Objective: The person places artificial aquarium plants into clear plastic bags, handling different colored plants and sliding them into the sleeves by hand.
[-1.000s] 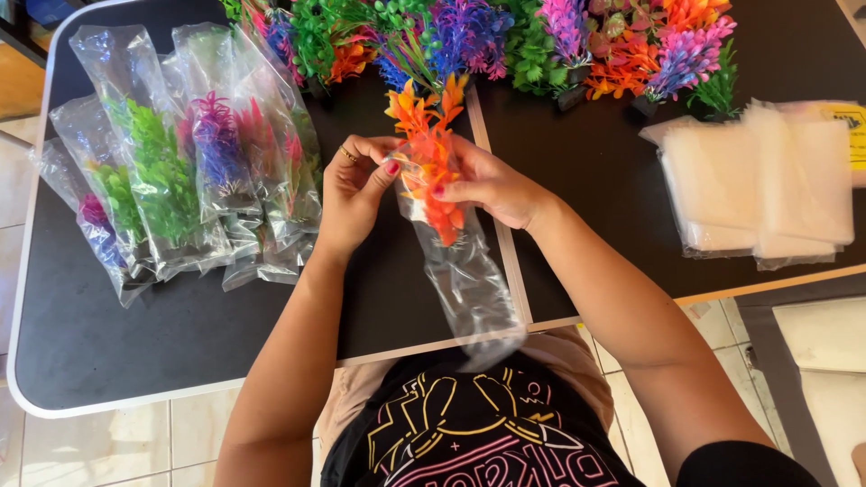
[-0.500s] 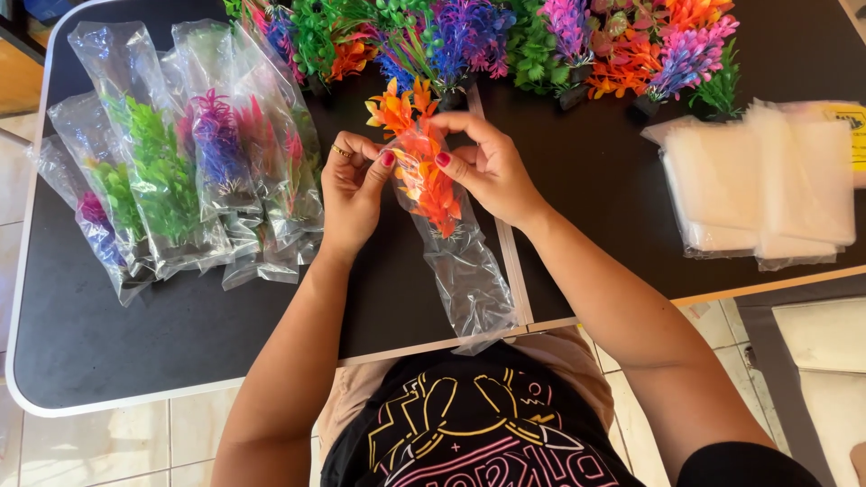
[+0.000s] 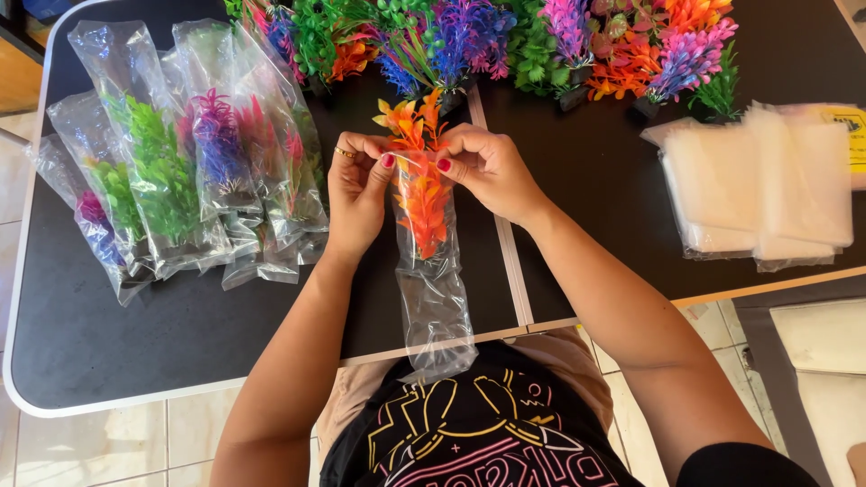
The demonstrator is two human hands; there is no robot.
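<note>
Seemingly half-bagged orange plastic plant [image 3: 421, 194]

One head-worn camera looks steeply down from close above at the black table [image 3: 81, 352], with the person's own arms and chest filling the lower frame

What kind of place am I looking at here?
Probably a small home packing station: a black table over tiled floor holds loose plastic aquarium plants, bagged plants and a stack of empty clear bags.

The top edge cuts off the loose plastic plants [image 3: 505, 41]; bagged plants [image 3: 180, 162] overlap.
</note>
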